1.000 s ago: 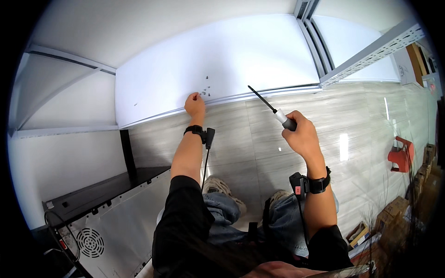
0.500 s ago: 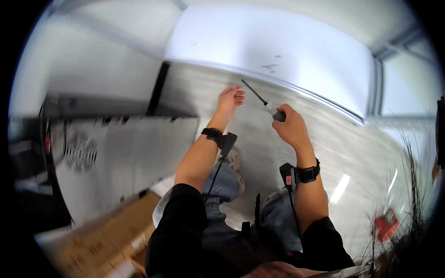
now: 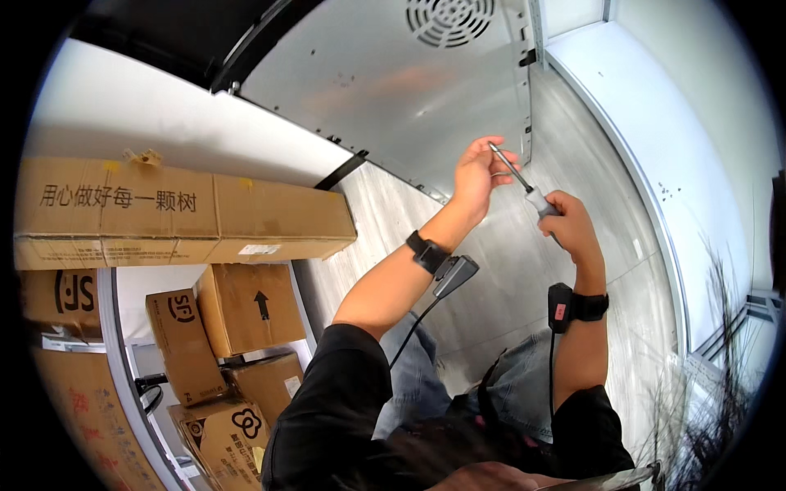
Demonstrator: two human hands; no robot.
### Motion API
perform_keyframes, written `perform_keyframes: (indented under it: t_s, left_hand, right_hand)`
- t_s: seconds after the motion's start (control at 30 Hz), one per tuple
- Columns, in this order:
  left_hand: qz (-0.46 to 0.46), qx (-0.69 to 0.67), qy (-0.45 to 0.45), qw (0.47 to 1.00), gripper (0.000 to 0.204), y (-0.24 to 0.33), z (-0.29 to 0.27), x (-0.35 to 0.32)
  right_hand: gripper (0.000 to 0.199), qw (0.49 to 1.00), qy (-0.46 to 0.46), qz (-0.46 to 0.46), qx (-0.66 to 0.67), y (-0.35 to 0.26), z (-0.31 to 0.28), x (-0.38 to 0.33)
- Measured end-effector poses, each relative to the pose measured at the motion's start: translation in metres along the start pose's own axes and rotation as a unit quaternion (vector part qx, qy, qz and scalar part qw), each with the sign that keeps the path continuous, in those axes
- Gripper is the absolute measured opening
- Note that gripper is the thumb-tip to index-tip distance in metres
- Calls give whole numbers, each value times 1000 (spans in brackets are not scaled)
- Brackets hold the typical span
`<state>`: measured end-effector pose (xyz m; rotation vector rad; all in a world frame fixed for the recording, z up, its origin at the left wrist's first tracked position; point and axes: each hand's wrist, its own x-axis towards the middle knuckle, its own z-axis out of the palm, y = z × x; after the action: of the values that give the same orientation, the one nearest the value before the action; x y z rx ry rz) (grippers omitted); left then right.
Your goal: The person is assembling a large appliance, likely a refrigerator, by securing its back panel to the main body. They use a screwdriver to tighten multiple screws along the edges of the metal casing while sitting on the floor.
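A: What is taking up most of the view?

B: A big grey metal panel [image 3: 385, 90] with a round vent grille [image 3: 449, 18] is filling the top, and long cardboard boxes [image 3: 180, 217] are lying stacked along the left, with smaller boxes [image 3: 246, 307] sitting below them

A: And the person?

B: They are sitting over a pale wood-grain floor [image 3: 508, 286], both forearms reaching up toward the panel's right edge, each wrist wearing a black band with a cable

A: What is the right hand [image 3: 569, 229] doing?

B: It is closing fully around the handle of a screwdriver [image 3: 524, 186], which is slanting up and to the left, just in front of the panel's edge

A: And the left hand [image 3: 479, 172]?

B: Its fingers are curling in and pinching the thin shaft near the tip, thumb and fingertips touching the metal; whether anything small is sitting between them I cannot tell
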<state>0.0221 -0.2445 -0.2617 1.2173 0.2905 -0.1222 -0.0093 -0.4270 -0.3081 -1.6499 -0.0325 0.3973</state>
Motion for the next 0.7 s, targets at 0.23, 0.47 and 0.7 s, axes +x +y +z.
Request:
perform_keyframes:
  t_s: [0.23, 0.47, 0.7]
  left_hand:
    - [65, -60, 27, 996, 28, -2, -131, -11]
    - [32, -91, 35, 995, 26, 14, -183, -17]
    - [32, -76, 50, 995, 26, 15, -191, -15]
  right_hand:
    - [30, 999, -28, -1, -26, -18, 120, -13]
    - [38, 1000, 4, -17, -2, -11, 192, -21]
    - [32, 994, 24, 45, 101, -31, 205, -21]
